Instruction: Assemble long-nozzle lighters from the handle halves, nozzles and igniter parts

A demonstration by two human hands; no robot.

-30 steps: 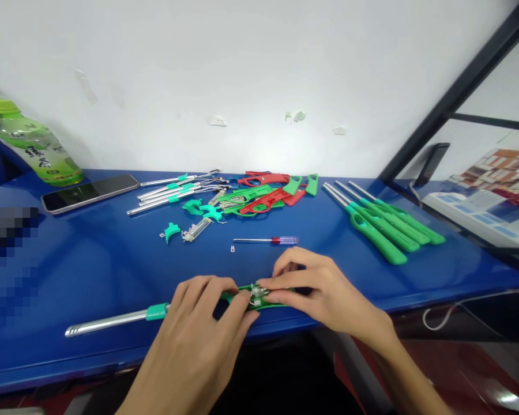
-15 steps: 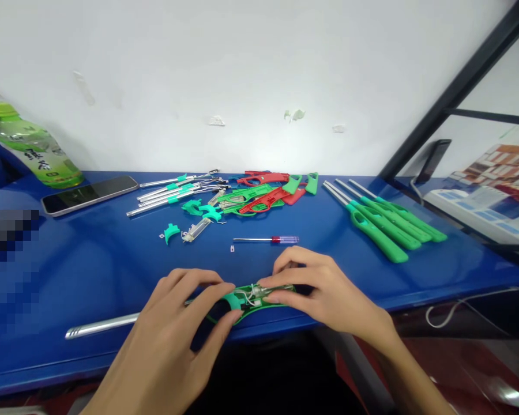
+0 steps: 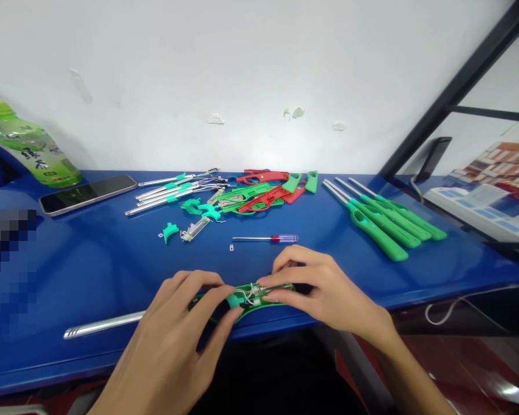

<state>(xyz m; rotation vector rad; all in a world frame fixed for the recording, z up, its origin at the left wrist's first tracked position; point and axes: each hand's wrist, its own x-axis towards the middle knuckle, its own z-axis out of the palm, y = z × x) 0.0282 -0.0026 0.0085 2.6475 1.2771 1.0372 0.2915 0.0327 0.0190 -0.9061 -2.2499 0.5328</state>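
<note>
Head view: silver tube (image 3: 104,325) leftmost, an opened green lighter (image 3: 254,310) lies along the bench's (image 3: 112,259) near edge.
The left hand (image 3: 177,325) pinches around its teal trigger (image 3: 233,300); fragile-looking white wires (image 3: 251,300) follow; the right hand (image 3: 318,278) clasps the clear tank (image 3: 263,291). Likely light, stiff, slick: grip the shell rim (image 3: 268,305).

Blue table (image 3: 125,259) bore the load | far left: bottle (image 3: 37,153) stood beside phone (image 3: 89,195) | back: metal tubes (image 3: 160,203) lay near red and green casings (image 3: 263,200) | centre: screwdriver (image 3: 273,238) | right: green lighters (image 3: 389,225)
</note>
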